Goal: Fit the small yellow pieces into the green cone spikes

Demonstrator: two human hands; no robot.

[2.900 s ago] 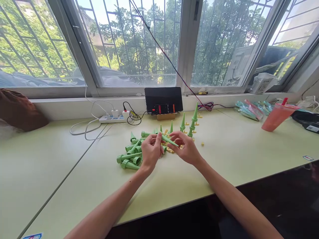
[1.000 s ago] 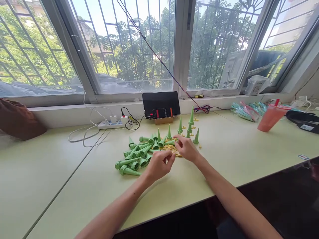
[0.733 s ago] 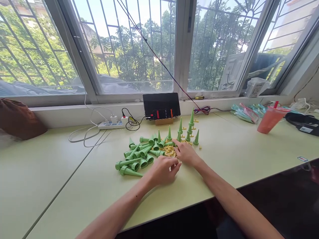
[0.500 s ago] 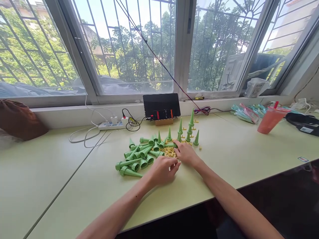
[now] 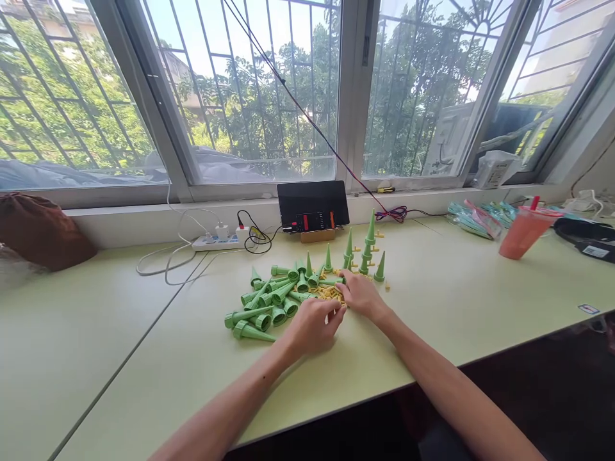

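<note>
My left hand (image 5: 317,323) is closed in a pinch at the near edge of a pile of small yellow plastic valve pieces (image 5: 329,292). What its fingertips hold, if anything, is too small to make out. Just to the right, my right hand (image 5: 360,293) reaches over the same pile, thumb and index finger apart, close to a green spike (image 5: 331,281) lying on its side. Left of the pile lies a heap of hollow green plastic spikes (image 5: 269,298). Behind my right hand, green spikes (image 5: 369,237) with yellow side pieces are stacked upright, and a single spike (image 5: 379,267) stands beside them.
A tablet (image 5: 312,195) with a phone leaning on it stands at the back. To the left are a power strip (image 5: 218,242) with cables and a brown bag (image 5: 41,230). A red drink cup (image 5: 526,234) and plastic packets (image 5: 473,219) sit at the right.
My left hand's fingertips have shifted slightly up toward the yellow pieces. My right hand's index finger has drawn in a little to the right. The spikes stay put.
</note>
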